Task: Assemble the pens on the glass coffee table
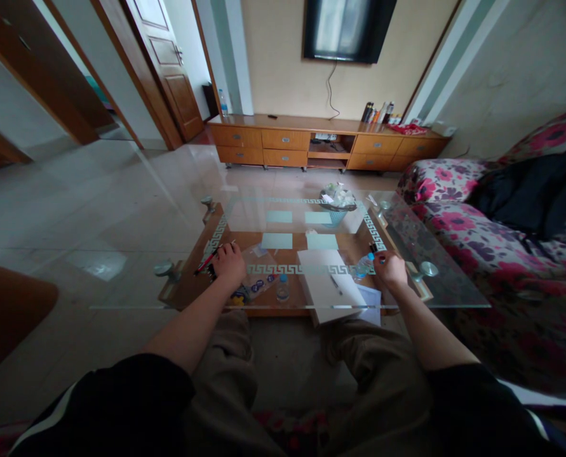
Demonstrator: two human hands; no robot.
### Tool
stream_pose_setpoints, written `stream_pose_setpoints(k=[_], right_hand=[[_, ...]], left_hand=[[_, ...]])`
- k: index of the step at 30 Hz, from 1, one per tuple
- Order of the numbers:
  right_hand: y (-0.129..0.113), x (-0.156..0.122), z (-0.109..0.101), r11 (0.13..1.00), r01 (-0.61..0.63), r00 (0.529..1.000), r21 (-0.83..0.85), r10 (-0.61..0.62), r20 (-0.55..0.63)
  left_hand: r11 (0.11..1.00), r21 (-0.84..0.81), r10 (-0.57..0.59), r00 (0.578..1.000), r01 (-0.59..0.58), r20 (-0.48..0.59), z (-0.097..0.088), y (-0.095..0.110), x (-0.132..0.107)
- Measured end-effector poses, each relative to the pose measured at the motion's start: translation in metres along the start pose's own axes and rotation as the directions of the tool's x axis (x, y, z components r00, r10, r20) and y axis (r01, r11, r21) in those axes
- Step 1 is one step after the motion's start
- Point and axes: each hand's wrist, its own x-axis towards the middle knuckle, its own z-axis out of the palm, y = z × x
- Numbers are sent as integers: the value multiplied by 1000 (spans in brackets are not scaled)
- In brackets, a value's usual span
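I sit at a glass coffee table (121,279). My left hand (229,263) rests on the glass, fingers curled round several pens (209,260), one of them red. My right hand (390,268) lies closed on the glass at the right, gripping dark markers (374,249). Between the hands a white notebook (328,285) lies with a pen (335,284) on it. Small plastic bottles (283,289) and a plastic bag show on the wooden shelf under the glass.
A basket of crumpled white waste (337,198) stands at the table's far side. A flowered sofa (502,254) with dark clothing runs along the right. A wooden TV cabinet (321,143) lines the far wall under a wall screen (347,28). Doors at left.
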Motion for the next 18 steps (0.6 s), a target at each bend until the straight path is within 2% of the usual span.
stream_pose_setpoints(k=[7, 13, 18], right_hand=[[-8, -3, -6, 1000, 18, 1000, -2, -18, 10], [-18, -3, -9, 1000, 28, 998, -11, -27, 48], [-28, -4, -10, 998, 59, 996, 26, -61, 69]], left_hand=[[998, 0, 56, 998, -56, -20, -1, -6, 9], [992, -110, 55, 995, -64, -83, -3, -8, 14], [995, -43, 86, 991, -90, -100, -5, -3, 14]])
